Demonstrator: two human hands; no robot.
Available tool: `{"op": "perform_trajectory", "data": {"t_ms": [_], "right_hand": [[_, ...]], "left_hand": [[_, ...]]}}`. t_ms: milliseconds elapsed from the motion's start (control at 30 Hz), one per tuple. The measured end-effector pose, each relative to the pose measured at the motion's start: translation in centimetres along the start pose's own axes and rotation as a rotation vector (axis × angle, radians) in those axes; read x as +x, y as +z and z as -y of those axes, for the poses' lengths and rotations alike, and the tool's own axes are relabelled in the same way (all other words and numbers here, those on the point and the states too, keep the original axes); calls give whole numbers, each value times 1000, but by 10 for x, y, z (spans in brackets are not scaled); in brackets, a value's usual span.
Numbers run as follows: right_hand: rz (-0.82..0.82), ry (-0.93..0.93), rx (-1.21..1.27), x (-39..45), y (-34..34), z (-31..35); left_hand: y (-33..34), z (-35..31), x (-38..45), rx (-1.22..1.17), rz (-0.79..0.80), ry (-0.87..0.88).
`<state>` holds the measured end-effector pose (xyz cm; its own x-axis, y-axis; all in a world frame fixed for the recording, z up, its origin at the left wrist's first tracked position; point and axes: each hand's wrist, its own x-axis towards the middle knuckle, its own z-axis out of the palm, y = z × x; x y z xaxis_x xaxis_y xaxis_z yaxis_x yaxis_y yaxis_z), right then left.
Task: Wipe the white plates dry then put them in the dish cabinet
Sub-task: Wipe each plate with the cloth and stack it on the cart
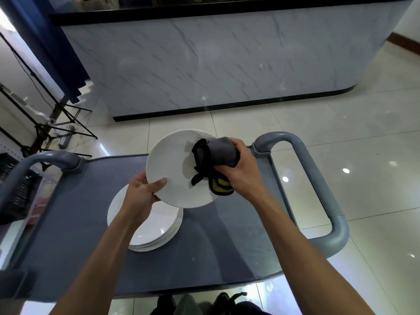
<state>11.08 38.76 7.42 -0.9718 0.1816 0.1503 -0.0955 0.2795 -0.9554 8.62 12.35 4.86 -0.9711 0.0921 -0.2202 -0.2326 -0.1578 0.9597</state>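
Note:
I hold one white plate (172,164) tilted up above the grey cart top (227,246). My left hand (143,192) grips its lower left rim, thumb on the face. My right hand (238,169) grips a bunched grey cloth (221,153) with black and yellow trim and presses it against the plate's right side. Below the held plate, a stack of several white plates (156,230) lies on the cart, partly hidden by my left forearm.
The cart has grey loop handles at the right (318,178) and left (45,160). A marble-look counter (204,64) stands ahead across the tiled floor. Black tripod stands (56,123) and a dark crate (13,185) are at the left.

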Motion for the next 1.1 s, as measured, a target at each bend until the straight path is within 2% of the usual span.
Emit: {"op": "perform_trajectory", "data": {"t_ms": [200,400,600,700,800,867,967,1100], "right_hand": [[-123,-94,-53,-9,3,-1],[-214,-215,-148,-20,-5,-2],[-287,-259,-167,-32,-11,2],[-329,-313,-176,-35,-14,0],[-349,-382,-218,-36,-17,-1],[-351,-463,-268,-37,-17,-2],[-315,-596,-364,-38,-16,-7],[-289,-675,-481,-44,-9,-16]], "left_hand": [[12,1,2,81,-32,-30],[29,2,0,118,1,-120],[37,-3,-5,-59,90,-195],[36,-4,-8,-181,50,-291],[30,-2,-8,-231,-20,-477],[29,-3,-9,-205,22,-564],[29,-6,-9,-215,109,-593],[32,-20,-8,-208,141,-580]]}}
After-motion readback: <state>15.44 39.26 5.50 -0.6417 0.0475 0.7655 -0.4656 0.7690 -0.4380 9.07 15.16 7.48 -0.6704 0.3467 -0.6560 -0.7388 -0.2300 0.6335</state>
